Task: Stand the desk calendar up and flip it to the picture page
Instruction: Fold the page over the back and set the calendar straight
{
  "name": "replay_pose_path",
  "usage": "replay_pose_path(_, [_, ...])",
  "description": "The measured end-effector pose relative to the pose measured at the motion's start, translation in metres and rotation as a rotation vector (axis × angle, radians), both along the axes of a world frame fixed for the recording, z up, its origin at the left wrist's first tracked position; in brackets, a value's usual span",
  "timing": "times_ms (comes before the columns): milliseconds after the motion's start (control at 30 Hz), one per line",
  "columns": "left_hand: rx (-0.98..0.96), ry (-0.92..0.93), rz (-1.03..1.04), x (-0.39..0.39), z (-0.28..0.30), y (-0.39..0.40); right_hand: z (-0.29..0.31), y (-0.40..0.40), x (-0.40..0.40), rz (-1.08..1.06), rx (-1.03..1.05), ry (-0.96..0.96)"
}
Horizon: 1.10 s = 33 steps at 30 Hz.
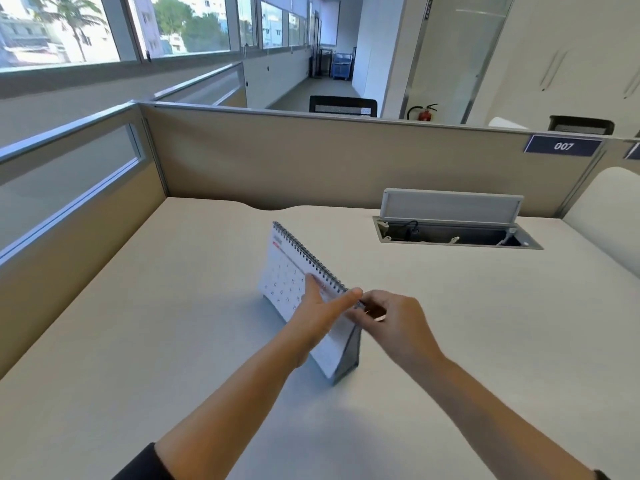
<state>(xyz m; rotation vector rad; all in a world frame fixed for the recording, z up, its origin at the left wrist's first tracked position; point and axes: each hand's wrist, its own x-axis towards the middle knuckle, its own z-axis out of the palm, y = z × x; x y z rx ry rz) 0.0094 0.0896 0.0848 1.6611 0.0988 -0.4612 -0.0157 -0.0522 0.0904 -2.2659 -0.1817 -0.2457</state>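
Note:
A spiral-bound desk calendar (284, 271) stands upright like a tent in the middle of the white desk (173, 306), its grey base on the surface. The page facing left shows a month grid with dates. My left hand (320, 306) rests flat against that page, fingers spread, with the thumb up at the wire binding. My right hand (391, 317) is at the near end of the binding, fingers pinched on the top edge of the calendar. The far side of the calendar is hidden.
An open cable tray (453, 233) with a raised grey lid sits in the desk at the back right. Beige partition panels (277, 154) wall the desk at the back and left. A label reading 007 (562, 146) hangs on the partition.

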Motion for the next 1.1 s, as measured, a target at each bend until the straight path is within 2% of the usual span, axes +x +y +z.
replay_pose_path(133, [0.165,-0.137,0.051,0.005,0.003,0.009,-0.014,0.027,-0.011,0.092,0.020,0.085])
replay_pose_path(267, [0.571,-0.391,0.038,0.016,0.014,0.029,-0.022,0.030,-0.011,0.215,-0.079,0.217])
replay_pose_path(367, [0.861,-0.576,-0.016,0.032,0.024,0.047,-0.019,0.019,-0.003,0.125,-0.039,0.266])
replay_pose_path(533, [0.993,-0.628,-0.127,0.064,0.030,0.076,-0.018,-0.001,0.015,-0.083,0.175,0.333])
replay_pose_path(700, [1.038,-0.685,-0.124,0.078,0.026,0.084,-0.029,-0.021,0.034,-0.234,0.204,0.356])
replay_pose_path(800, [0.967,-0.812,-0.024,0.072,0.018,0.086,-0.040,-0.035,0.044,-0.310,0.176,0.405])
replay_pose_path(867, [0.757,-0.902,0.173,0.060,0.008,0.090,-0.048,-0.044,0.047,-0.336,0.136,0.449])
replay_pose_path(933, [0.525,-0.902,0.454,0.044,-0.012,0.095,-0.056,-0.052,0.049,-0.345,0.109,0.492])
replay_pose_path(1000, [0.335,-0.744,0.654,0.027,-0.041,0.100,-0.063,-0.055,0.052,-0.334,0.097,0.515])
replay_pose_path(1100, [0.251,-0.368,0.616,0.016,-0.081,0.103,-0.068,-0.050,0.060,-0.297,0.092,0.535])
